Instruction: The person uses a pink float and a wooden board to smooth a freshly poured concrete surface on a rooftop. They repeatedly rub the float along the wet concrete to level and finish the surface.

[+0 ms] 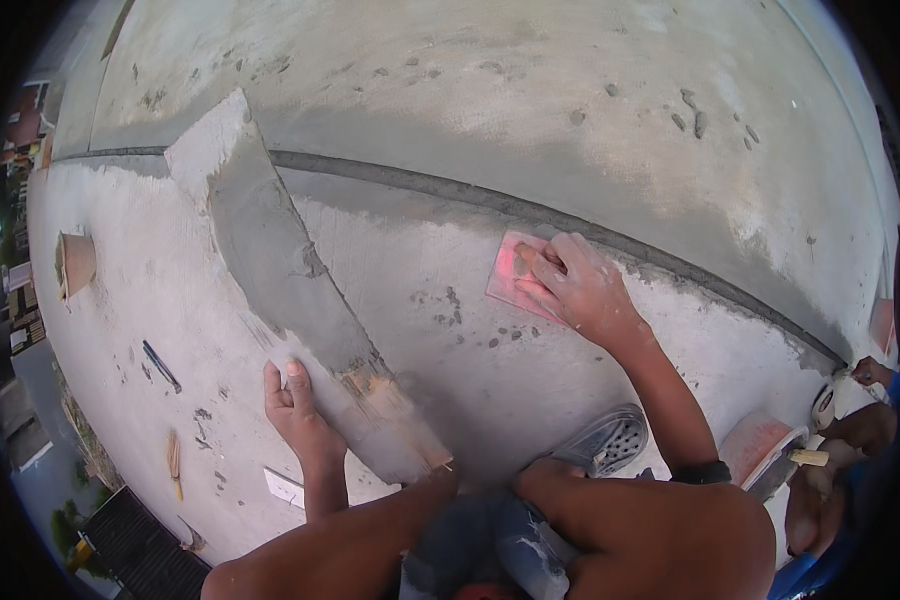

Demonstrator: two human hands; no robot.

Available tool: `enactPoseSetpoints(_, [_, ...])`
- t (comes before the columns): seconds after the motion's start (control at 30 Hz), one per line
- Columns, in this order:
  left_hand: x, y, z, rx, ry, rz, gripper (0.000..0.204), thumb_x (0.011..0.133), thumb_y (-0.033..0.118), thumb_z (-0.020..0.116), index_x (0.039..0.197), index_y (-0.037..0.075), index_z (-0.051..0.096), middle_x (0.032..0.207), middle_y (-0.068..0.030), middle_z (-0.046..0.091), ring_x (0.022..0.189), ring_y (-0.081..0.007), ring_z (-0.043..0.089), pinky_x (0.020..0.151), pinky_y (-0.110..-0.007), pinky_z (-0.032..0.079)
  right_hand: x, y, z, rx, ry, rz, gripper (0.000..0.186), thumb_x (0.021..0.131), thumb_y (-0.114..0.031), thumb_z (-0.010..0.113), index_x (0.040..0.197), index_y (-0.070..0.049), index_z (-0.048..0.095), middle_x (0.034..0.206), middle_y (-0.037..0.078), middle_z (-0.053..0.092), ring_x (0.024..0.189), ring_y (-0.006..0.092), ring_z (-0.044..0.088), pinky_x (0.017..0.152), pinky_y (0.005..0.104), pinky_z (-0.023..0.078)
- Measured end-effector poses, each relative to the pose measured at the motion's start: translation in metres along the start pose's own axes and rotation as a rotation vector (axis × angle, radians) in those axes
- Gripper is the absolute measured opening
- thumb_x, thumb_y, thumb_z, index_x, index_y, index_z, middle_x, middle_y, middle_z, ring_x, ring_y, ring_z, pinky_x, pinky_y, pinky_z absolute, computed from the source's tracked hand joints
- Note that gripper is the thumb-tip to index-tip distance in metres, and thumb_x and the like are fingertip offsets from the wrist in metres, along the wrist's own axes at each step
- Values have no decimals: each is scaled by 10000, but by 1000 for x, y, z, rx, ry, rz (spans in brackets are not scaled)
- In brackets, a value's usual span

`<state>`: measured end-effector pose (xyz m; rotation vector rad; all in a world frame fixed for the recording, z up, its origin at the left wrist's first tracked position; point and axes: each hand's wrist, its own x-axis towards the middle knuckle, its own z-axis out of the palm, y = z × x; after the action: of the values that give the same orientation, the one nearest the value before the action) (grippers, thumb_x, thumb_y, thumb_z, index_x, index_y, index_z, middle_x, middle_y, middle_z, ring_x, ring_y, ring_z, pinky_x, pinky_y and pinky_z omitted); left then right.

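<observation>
My left hand (pixel 300 420) grips the edge of a long mortar-smeared board (pixel 265 250), which slants from my knee toward the dark groove (pixel 450 190) across the concrete. My right hand (pixel 580 285) is closed on the handle of a pink flat float (pixel 510 270), just on the near side of the groove. Wet grey mortar covers much of the board, with bare splintered wood near its lower end.
A small bucket (pixel 78 262), a pen-like tool (pixel 160 365) and a wooden-handled brush (pixel 175 460) lie at left. At lower right are my shoe (pixel 610 440), a larger bucket (pixel 755 445) and a co-worker (pixel 840 450). The surface's left edge borders a drop.
</observation>
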<state>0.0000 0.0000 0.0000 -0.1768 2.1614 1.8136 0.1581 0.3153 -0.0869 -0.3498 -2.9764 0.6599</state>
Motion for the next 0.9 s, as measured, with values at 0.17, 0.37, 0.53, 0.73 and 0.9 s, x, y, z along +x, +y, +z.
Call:
enactPoseSetpoints(0.17, [4,4,8,-2,-51,-19,422,1105,235,565,1398,-61,496,1115,-157,739,952,-156,722,835,-267,578,16,8,28,-76,135,-27,371,967,-348,695,1261,-122,670,1060,71,593,979,234,630,766,381,595])
enactPoseSetpoints(0.37, [-2,7,-4,-15,24,-5,439,1096,239,587,1395,-67,493,1117,-158,739,940,-162,724,837,-279,578,1,-19,18,144,-13,-53,350,1005,-378,647,1230,-112,677,1095,72,584,977,263,622,819,412,582])
enactPoseSetpoints(0.53, [2,5,-2,-52,21,-14,457,1087,231,608,1407,-71,485,1154,-170,731,957,-165,723,848,-280,577,23,-13,16,33,-102,55,355,1007,-375,648,1236,-109,702,1103,92,612,1024,294,640,846,435,560])
enactPoseSetpoints(0.73, [9,7,-6,32,-33,-40,443,1080,207,621,1415,-60,508,1074,-149,753,910,-126,714,799,-259,566,11,-36,-22,650,-145,82,353,984,-258,699,1269,-51,724,974,90,632,873,226,626,762,357,513])
enactPoseSetpoints(0.9, [22,39,17,146,-269,-88,403,1080,205,624,1383,-52,552,1020,-129,766,873,-103,704,755,-240,552,60,-57,-65,791,105,-93,330,970,-190,721,1259,-31,736,915,98,635,778,225,593,725,342,494])
